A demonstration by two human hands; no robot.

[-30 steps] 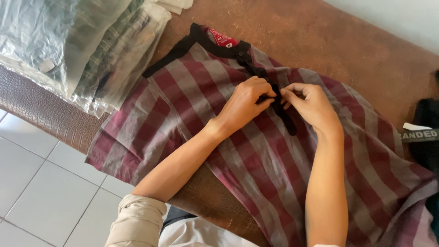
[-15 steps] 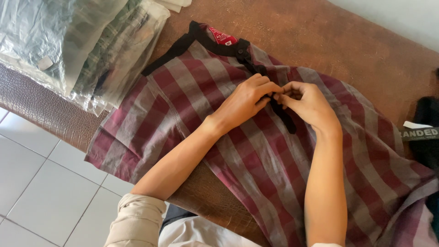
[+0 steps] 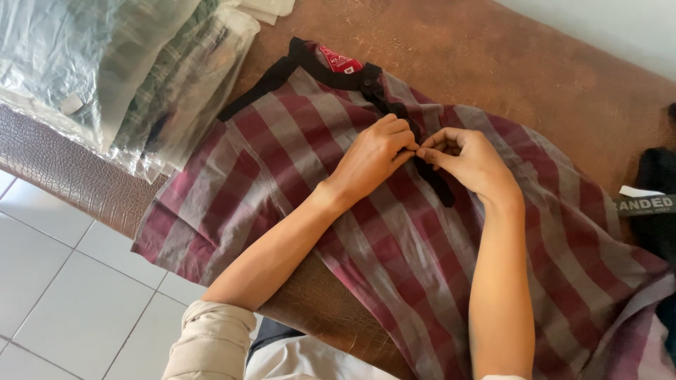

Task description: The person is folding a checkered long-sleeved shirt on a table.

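A maroon and grey checked shirt (image 3: 296,148) lies flat on a brown textured table (image 3: 535,77), its black collar (image 3: 310,63) pointing away from me. A black button placket (image 3: 440,186) runs down its front. My left hand (image 3: 370,158) and my right hand (image 3: 468,162) meet at the placket's middle, fingertips pinching the black strip between them. A red label (image 3: 338,61) shows inside the collar.
A stack of folded shirts in clear plastic bags (image 3: 120,70) lies at the table's left end. A dark garment with a paper tag (image 3: 651,204) sits at the right edge. White floor tiles (image 3: 63,281) lie below the table's near-left edge.
Both hands stayed at the placket; the fingers shifted slightly and the fingertips drew closer together on the black strip.
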